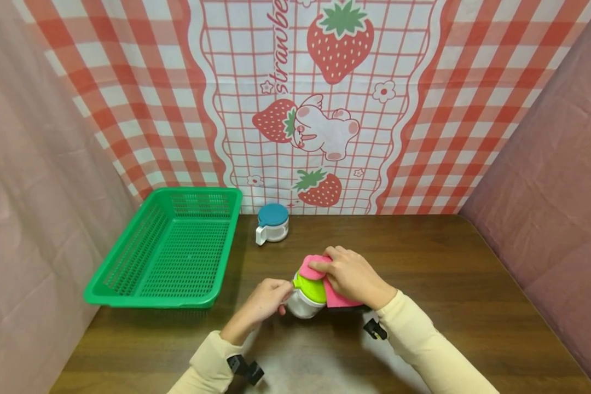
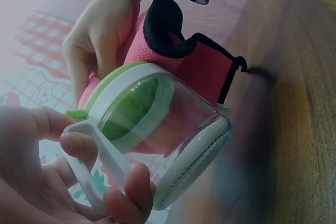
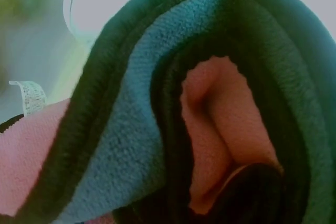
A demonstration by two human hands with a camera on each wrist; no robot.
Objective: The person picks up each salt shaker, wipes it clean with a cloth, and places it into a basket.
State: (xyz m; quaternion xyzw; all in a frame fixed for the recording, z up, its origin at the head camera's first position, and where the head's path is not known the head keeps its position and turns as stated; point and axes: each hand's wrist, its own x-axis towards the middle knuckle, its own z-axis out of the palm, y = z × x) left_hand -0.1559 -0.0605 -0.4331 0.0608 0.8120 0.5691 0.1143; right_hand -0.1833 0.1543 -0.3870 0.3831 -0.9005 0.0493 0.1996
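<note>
Tabletop (image 1: 453, 262) of brown wood grain meets a strawberry-print backdrop (image 1: 320, 126) before you. A green-lidded clear jar (image 1: 305, 307) is between your left hand (image 1: 266, 301), which pinches its white handle (image 2: 112, 157), and your right hand (image 1: 357, 276), which grips a pink cloth (image 1: 336, 298) against its lid (image 1: 312, 290).

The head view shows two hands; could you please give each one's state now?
Left hand: closed, holding the green-lidded jar by its white handle.
Right hand: closed, holding the pink cloth.
</note>
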